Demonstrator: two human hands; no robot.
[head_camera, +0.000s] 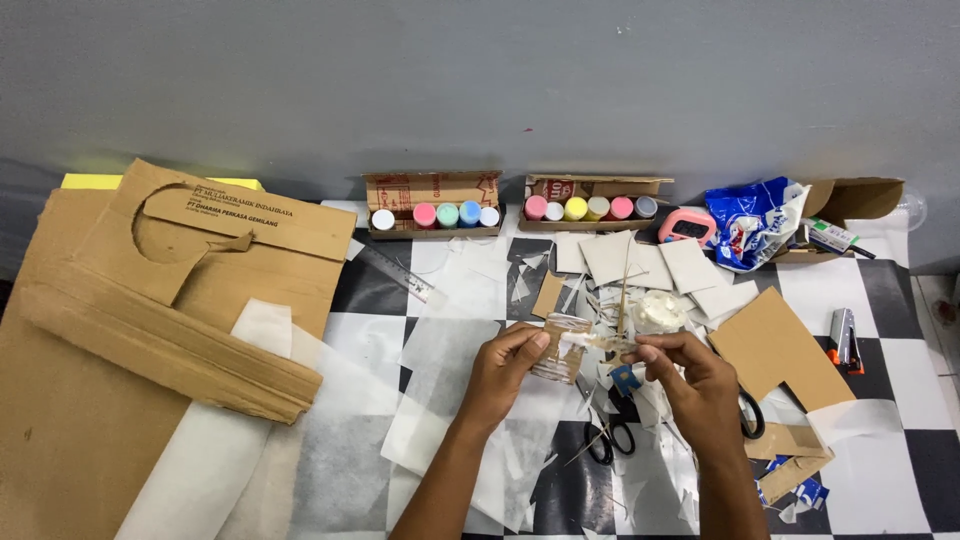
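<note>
Clear round glass jar (561, 349) gripped by left hand (503, 370), right hand (690, 375) fingertips pinching a torn white tissue strip (592, 341)

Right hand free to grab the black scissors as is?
Probably not: the right hand pinches a paper strip at the glass jar the left hand holds. The scissors lie close, uncovered.

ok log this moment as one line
left hand grips clear jar | right hand pinches white scrap at jar | scissors on table below | paint pots at back
</note>
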